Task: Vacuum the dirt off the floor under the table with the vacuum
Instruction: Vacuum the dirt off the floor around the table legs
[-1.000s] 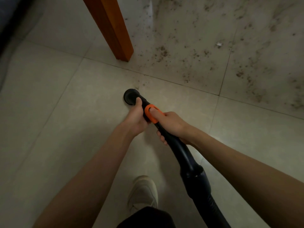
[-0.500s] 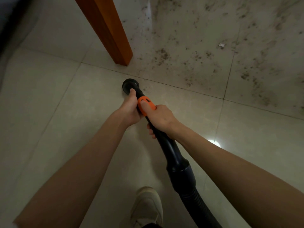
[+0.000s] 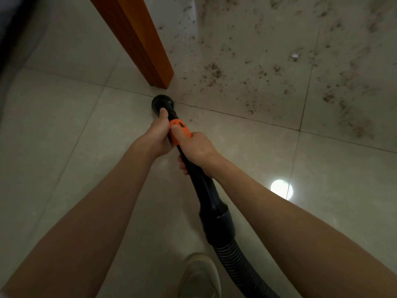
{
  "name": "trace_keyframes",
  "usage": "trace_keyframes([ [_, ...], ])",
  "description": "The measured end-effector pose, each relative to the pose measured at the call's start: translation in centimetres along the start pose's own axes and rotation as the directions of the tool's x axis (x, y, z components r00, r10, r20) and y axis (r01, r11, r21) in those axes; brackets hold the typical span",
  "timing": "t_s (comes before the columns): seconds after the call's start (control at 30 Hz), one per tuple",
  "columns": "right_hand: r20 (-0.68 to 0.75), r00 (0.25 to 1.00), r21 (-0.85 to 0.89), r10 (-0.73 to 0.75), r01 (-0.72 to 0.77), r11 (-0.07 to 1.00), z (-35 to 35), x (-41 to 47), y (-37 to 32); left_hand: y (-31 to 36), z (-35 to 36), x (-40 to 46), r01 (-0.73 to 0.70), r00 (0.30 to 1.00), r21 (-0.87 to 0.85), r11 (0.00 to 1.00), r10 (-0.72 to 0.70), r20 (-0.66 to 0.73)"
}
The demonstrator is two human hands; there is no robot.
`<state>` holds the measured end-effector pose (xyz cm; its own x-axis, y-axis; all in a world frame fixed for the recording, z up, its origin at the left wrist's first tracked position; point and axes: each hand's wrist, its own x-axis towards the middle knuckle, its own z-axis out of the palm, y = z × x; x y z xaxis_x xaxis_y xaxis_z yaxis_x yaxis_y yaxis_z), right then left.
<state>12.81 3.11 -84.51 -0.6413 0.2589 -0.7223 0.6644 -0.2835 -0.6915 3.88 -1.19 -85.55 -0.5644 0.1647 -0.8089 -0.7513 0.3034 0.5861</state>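
A black vacuum wand [image 3: 211, 201] with an orange collar [image 3: 182, 131] runs from a ribbed hose [image 3: 238, 265] at the bottom up to a round black nozzle [image 3: 161, 102] on the floor. My left hand [image 3: 158, 136] grips the wand just behind the nozzle. My right hand [image 3: 196, 150] grips it lower, thumb lying on the orange collar. The nozzle sits just in front of the foot of the orange-brown wooden table leg [image 3: 139, 41]. Dark dirt specks [image 3: 214, 72] cover the pale tiles to the right of the leg and beyond.
The floor is pale glossy tile with grout lines [image 3: 236, 117]. A small white scrap [image 3: 294, 55] lies among the dirt. A lamp reflection [image 3: 281, 189] shines on the tile at right. My light shoe [image 3: 199, 276] stands at the bottom. Something dark borders the far left edge.
Both hands have pushed the wand forward, so the nozzle has slid from the open tile up to the grout line near the foot of the table leg.
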Motion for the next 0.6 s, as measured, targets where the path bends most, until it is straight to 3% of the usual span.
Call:
trace_keyframes([
  [0.2,0.007,1.0,0.049,0.024,-0.024,0.999,-0.1,-1.4,1.2,-1.1,0.3,-1.2,0.03,1.0,0.065,0.997,-0.029,-0.011],
  [0.6,-0.012,0.998,0.054,0.055,-0.055,0.997,-2.0,-5.7,4.1,-4.8,2.2,-4.8,0.088,0.995,0.014,0.996,-0.088,0.044],
])
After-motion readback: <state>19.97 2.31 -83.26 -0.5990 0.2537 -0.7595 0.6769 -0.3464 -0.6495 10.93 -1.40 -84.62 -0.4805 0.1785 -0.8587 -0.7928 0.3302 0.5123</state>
